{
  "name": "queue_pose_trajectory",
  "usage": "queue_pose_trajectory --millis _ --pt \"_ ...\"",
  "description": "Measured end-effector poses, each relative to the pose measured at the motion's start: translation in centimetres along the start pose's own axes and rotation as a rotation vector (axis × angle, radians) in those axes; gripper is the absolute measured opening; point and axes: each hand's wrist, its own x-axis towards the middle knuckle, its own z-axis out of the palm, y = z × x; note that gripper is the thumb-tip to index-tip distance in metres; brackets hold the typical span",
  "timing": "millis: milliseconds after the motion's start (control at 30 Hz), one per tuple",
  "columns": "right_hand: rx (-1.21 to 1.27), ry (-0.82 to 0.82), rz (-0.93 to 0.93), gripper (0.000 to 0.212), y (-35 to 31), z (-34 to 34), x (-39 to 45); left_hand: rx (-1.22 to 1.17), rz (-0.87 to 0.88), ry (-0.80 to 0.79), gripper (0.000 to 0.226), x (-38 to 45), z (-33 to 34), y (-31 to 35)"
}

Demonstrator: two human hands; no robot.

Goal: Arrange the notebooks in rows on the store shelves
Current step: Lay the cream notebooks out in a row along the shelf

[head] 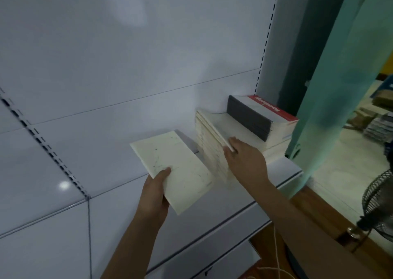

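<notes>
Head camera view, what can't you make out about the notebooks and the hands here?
- Red cover on the right stack: its white lettering is blurred and unreadable.
- Leaning cream stack: the count is unclear; edges blur together and the right hand covers the front corner.
- Cream notebook in the left hand: faint marks too small to read, underside hidden.
- Shelf: its right end is hidden behind the teal curtain.

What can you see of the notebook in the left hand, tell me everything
The notebook is thin, with a plain cream cover that looks like paper, marked by faint dark specks and lines. It is closed and held roughly flat, tilted, above the white shelf. The left hand grips its near left corner, thumb on top. It sits left of the cream stack; whether they touch is unclear.
</notes>
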Motion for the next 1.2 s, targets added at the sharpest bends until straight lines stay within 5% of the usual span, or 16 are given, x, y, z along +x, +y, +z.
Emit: queue_pose_trajectory --millis 133,200,267,367,567,767,1000,1200 --pt "0.204 0.215 -0.1 0.049 -2.4 -1.7 -2.9 0.04 -0.008 -0.044 0.032 -0.5 0.8 0.1" --pt "0.276 0.241 -0.23 0.055 -4.3 -2.0 -5.0 0.004 -0.059 -0.11 0.049 -0.8 1.7 0.5" --pt "0.236 0.164 -0.437 0.058 -6.0 -1.4 -7.6 -0.059 -0.075 -0.182 0.064 -0.9 2.2 1.1" --pt "0.209 -0.029 -0.667 0.066 -6.1 0.7 -9.7 -0.06 -0.07 -0.211 0.043 -1.1 2.0 1.3" --pt "0.386 -0.045 -0.252 0.071 -5.3 -1.0 -5.3 0.1 0.017 -0.195 0.05 -1.7 -0.7 1.1" --pt "0.886 -0.441 -0.003 0.034 -8.1 -0.3 -3.3 0.298 -0.024 -0.182 0.044 -4.9 -3.9 1.5" --pt "1.178 -0.465 0.125 0.013 -14.4 4.2 -8.5 0.358 0.011 0.202 0.03 -10.4 -10.7 2.4" --pt "1.313 -0.534 0.13 0.017 -23.4 5.3 -16.2 0.495 0.086 0.328 0.03 -20.2 -20.0 3.4"
